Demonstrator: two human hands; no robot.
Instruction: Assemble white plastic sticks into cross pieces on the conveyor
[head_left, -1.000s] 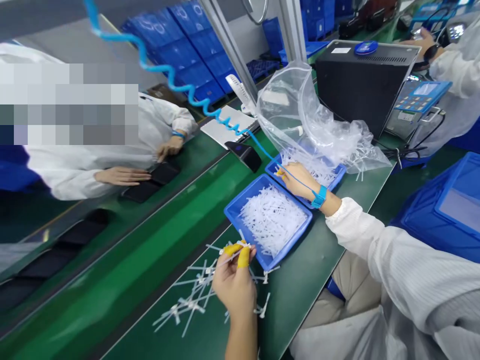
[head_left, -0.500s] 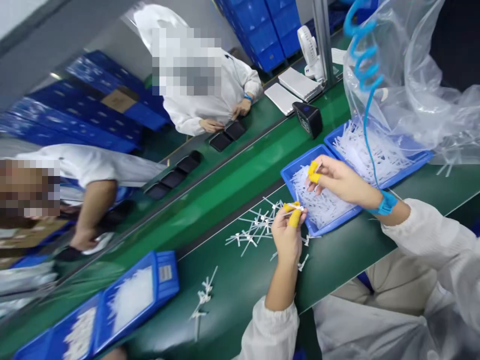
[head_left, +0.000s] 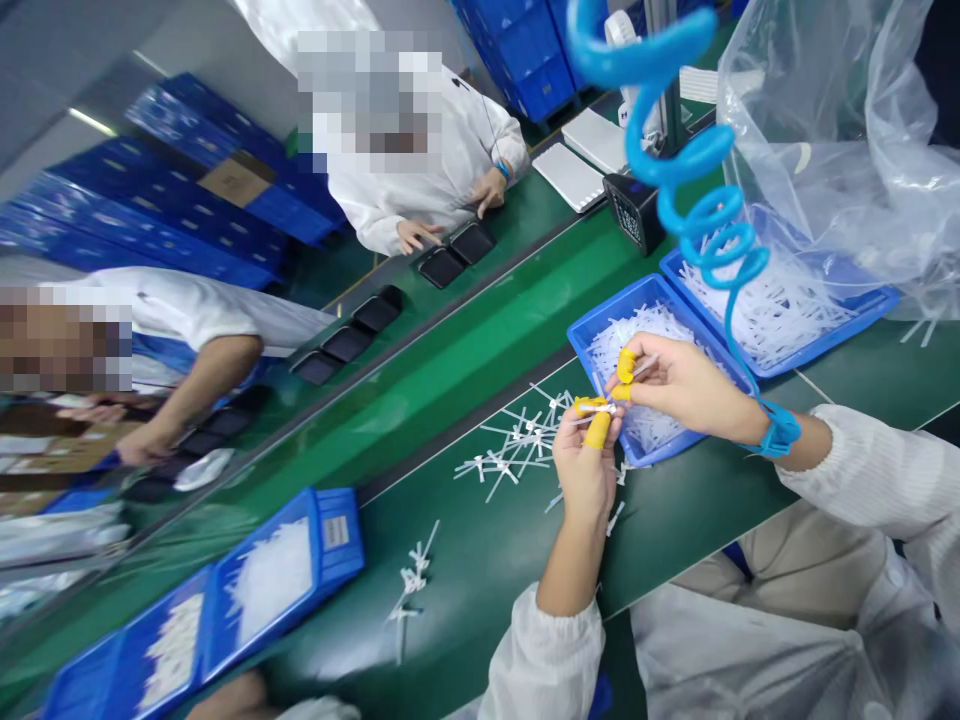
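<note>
My left hand point(head_left: 587, 465), with yellow finger cots on thumb and forefinger, pinches a small white plastic piece with a narrow strip point(head_left: 596, 408). Just to its right my right hand point(head_left: 679, 385) is closed, its yellow-covered fingertips almost meeting the piece. A thin pale strip point(head_left: 646, 366) shows between its fingers; whether they grip a second one is too small to tell. Beneath the right hand lies a blue bin point(head_left: 581, 335) of loose white strips. Beside the left hand, a pile of strips with small white pieces on them point(head_left: 525, 435) is spread over the green bench.
A second blue strip bin point(head_left: 840, 340) stands at right under a clear plastic bag point(head_left: 840, 190). A coiled blue cord point(head_left: 712, 215) runs to my right wristband. Blue bins point(head_left: 322, 570) stand lower left. Two co-workers sit across the bench behind black cases point(head_left: 442, 266).
My right hand has moved left and down from above the bin to my left fingertips. The left hand keeps its pinch. The view has shifted slightly, bringing the blue coil nearer.
</note>
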